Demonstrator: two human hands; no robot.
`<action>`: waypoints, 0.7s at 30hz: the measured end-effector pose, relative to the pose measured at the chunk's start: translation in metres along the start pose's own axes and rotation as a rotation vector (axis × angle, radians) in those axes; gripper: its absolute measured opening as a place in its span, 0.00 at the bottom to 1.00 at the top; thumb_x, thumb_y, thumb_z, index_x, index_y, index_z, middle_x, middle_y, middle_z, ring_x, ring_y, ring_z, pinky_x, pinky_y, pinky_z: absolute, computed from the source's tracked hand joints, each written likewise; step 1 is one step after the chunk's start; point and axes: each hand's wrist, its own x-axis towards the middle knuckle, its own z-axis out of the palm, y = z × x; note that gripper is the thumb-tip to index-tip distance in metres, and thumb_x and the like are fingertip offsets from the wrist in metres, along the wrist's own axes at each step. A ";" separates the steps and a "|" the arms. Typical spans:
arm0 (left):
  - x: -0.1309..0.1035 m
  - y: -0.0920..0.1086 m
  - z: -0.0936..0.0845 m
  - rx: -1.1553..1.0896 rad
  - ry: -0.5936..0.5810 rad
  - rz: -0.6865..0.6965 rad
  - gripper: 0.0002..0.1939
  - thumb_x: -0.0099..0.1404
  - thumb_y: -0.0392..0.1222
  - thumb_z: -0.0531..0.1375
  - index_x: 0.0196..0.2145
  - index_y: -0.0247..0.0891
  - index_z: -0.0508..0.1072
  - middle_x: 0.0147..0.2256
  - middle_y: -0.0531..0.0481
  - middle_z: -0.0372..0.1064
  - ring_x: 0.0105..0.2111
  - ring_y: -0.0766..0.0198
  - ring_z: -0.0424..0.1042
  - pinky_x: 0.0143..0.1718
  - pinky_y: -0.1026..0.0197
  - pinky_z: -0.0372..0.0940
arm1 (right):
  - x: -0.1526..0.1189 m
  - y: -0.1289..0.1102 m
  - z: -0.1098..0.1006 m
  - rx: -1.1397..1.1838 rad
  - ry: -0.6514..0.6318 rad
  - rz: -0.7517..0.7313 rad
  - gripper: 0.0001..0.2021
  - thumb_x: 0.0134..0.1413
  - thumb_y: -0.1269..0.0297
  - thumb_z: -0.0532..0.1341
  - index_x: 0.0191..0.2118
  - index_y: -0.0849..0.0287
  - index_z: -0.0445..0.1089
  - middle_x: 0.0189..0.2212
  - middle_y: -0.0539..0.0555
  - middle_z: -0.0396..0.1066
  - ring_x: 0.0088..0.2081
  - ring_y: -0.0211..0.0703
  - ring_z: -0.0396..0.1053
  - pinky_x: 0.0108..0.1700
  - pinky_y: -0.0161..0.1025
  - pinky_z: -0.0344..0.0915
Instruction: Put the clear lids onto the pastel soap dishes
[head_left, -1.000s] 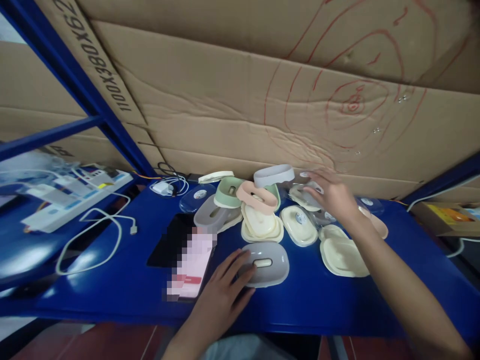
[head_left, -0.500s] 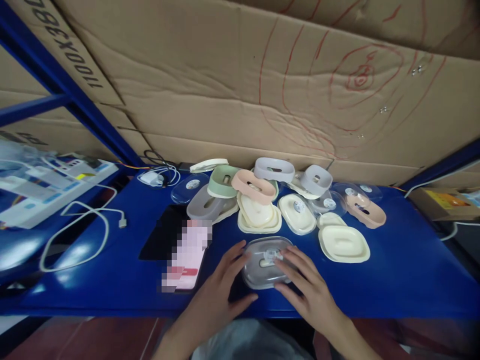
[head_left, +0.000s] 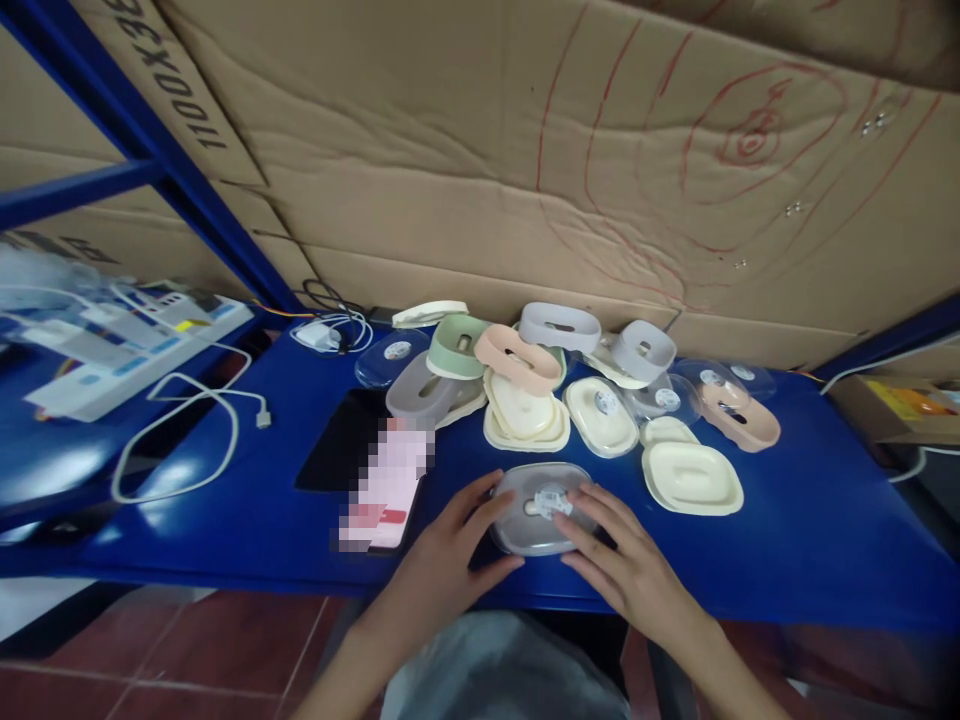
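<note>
A grey soap dish [head_left: 519,525] sits on the blue tabletop with a clear lid [head_left: 536,480] over it and a whitish sticker on top. Around its left end, my left hand [head_left: 454,545] has fingers apart, the fingertips at the rim and the thumb near the front edge. From the right, my right hand [head_left: 626,555] reaches over the lid with spread fingers, some fingertips on or just above it near the sticker. Neither hand is wrapped round the dish. Just behind it lie stacked cream trays [head_left: 517,435], and a cream tray [head_left: 694,480] is to the right.
A phone [head_left: 386,490] lies left of my left hand. Green [head_left: 456,348], peach [head_left: 517,360] and grey dish parts [head_left: 561,326] and a lidded cream dish [head_left: 600,415] cluster behind. A white cable [head_left: 232,430] and power strip [head_left: 142,350] occupy the left; a cardboard wall [head_left: 412,180] stands behind.
The view has shifted slightly, so the whole scene appears a little higher and further right. Both hands keep nearly the same pose around the lidded dish, with the right fingers still over the lid.
</note>
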 end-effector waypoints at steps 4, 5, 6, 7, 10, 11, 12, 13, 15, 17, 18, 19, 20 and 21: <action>-0.003 0.004 0.004 -0.006 -0.019 0.003 0.32 0.71 0.43 0.69 0.68 0.52 0.65 0.68 0.42 0.66 0.65 0.46 0.73 0.60 0.43 0.76 | -0.002 0.001 0.002 0.016 -0.048 0.092 0.36 0.66 0.61 0.69 0.76 0.44 0.59 0.78 0.63 0.49 0.77 0.65 0.52 0.66 0.61 0.71; -0.004 0.005 0.004 -0.012 -0.037 0.009 0.32 0.71 0.43 0.69 0.68 0.52 0.64 0.69 0.42 0.65 0.65 0.46 0.73 0.60 0.43 0.76 | -0.006 0.001 0.001 0.013 -0.055 0.083 0.37 0.67 0.62 0.69 0.76 0.44 0.58 0.79 0.63 0.46 0.77 0.65 0.53 0.67 0.59 0.72; -0.006 0.006 0.003 -0.023 -0.057 0.013 0.34 0.71 0.43 0.69 0.69 0.53 0.63 0.70 0.42 0.64 0.66 0.46 0.73 0.61 0.43 0.76 | -0.012 0.001 -0.001 0.004 -0.056 0.063 0.36 0.68 0.62 0.68 0.77 0.44 0.57 0.79 0.62 0.46 0.76 0.64 0.54 0.67 0.58 0.72; -0.007 0.007 0.002 -0.034 -0.072 0.011 0.36 0.71 0.43 0.69 0.71 0.53 0.61 0.71 0.42 0.62 0.66 0.46 0.72 0.61 0.43 0.76 | -0.020 0.002 -0.005 -0.014 -0.040 0.043 0.35 0.69 0.61 0.66 0.77 0.44 0.57 0.79 0.61 0.46 0.75 0.63 0.56 0.66 0.57 0.73; -0.007 0.008 -0.002 -0.051 -0.115 -0.006 0.39 0.73 0.44 0.67 0.74 0.53 0.55 0.75 0.41 0.56 0.68 0.47 0.70 0.60 0.44 0.76 | -0.059 0.011 -0.025 -0.154 0.136 0.125 0.33 0.71 0.58 0.64 0.76 0.39 0.58 0.78 0.57 0.51 0.72 0.66 0.63 0.64 0.62 0.75; -0.006 0.008 -0.003 -0.044 -0.124 -0.009 0.37 0.74 0.44 0.65 0.75 0.53 0.55 0.75 0.41 0.56 0.67 0.48 0.71 0.60 0.45 0.76 | -0.074 0.017 -0.034 -0.237 0.246 0.226 0.34 0.69 0.57 0.65 0.76 0.37 0.57 0.77 0.56 0.53 0.71 0.68 0.65 0.65 0.65 0.74; -0.005 0.009 -0.003 -0.030 -0.132 -0.006 0.35 0.76 0.44 0.63 0.74 0.54 0.56 0.74 0.42 0.57 0.67 0.49 0.72 0.59 0.45 0.77 | -0.090 0.025 -0.043 -0.335 0.374 0.360 0.37 0.67 0.56 0.67 0.76 0.35 0.56 0.76 0.55 0.55 0.70 0.70 0.66 0.66 0.69 0.71; -0.004 0.009 -0.003 -0.010 -0.139 0.005 0.32 0.77 0.45 0.62 0.73 0.54 0.58 0.74 0.43 0.58 0.66 0.50 0.72 0.59 0.45 0.77 | -0.104 0.035 -0.052 -0.431 0.495 0.509 0.39 0.64 0.54 0.69 0.76 0.34 0.56 0.75 0.55 0.58 0.69 0.72 0.65 0.68 0.71 0.68; -0.001 0.010 -0.002 0.042 -0.141 0.040 0.27 0.78 0.45 0.60 0.71 0.55 0.63 0.72 0.46 0.61 0.66 0.50 0.73 0.60 0.44 0.76 | -0.130 0.058 -0.067 -0.573 0.664 0.788 0.38 0.61 0.49 0.70 0.75 0.36 0.60 0.74 0.57 0.60 0.69 0.76 0.65 0.70 0.70 0.65; 0.003 0.011 0.001 0.097 -0.137 0.077 0.23 0.79 0.46 0.60 0.68 0.54 0.67 0.71 0.46 0.64 0.65 0.49 0.73 0.60 0.42 0.76 | -0.149 0.083 -0.077 -0.610 0.693 0.974 0.37 0.61 0.40 0.68 0.72 0.40 0.66 0.73 0.61 0.61 0.69 0.77 0.65 0.68 0.69 0.66; 0.005 0.012 0.003 0.122 -0.135 0.095 0.22 0.79 0.45 0.60 0.67 0.52 0.69 0.70 0.46 0.65 0.65 0.48 0.73 0.60 0.42 0.76 | -0.155 0.094 -0.080 -0.596 0.669 1.025 0.38 0.60 0.35 0.66 0.71 0.43 0.68 0.73 0.62 0.61 0.69 0.79 0.65 0.67 0.70 0.67; 0.007 0.012 0.004 0.147 -0.133 0.114 0.21 0.79 0.45 0.60 0.66 0.51 0.70 0.69 0.45 0.67 0.63 0.48 0.74 0.60 0.41 0.76 | -0.158 0.104 -0.082 -0.580 0.631 1.054 0.40 0.59 0.31 0.63 0.71 0.46 0.69 0.74 0.64 0.59 0.69 0.81 0.64 0.65 0.73 0.67; 0.009 0.013 0.006 0.171 -0.132 0.133 0.20 0.78 0.44 0.60 0.65 0.50 0.72 0.68 0.45 0.68 0.62 0.47 0.75 0.59 0.40 0.77 | -0.158 0.111 -0.083 -0.575 0.601 1.066 0.43 0.59 0.29 0.61 0.72 0.49 0.68 0.75 0.65 0.57 0.69 0.83 0.63 0.64 0.76 0.66; 0.010 0.013 0.007 0.193 -0.133 0.151 0.19 0.78 0.43 0.60 0.64 0.49 0.73 0.67 0.45 0.69 0.61 0.46 0.75 0.59 0.39 0.77 | -0.155 0.117 -0.084 -0.586 0.580 1.066 0.45 0.59 0.29 0.60 0.73 0.51 0.65 0.76 0.67 0.53 0.70 0.84 0.61 0.63 0.79 0.65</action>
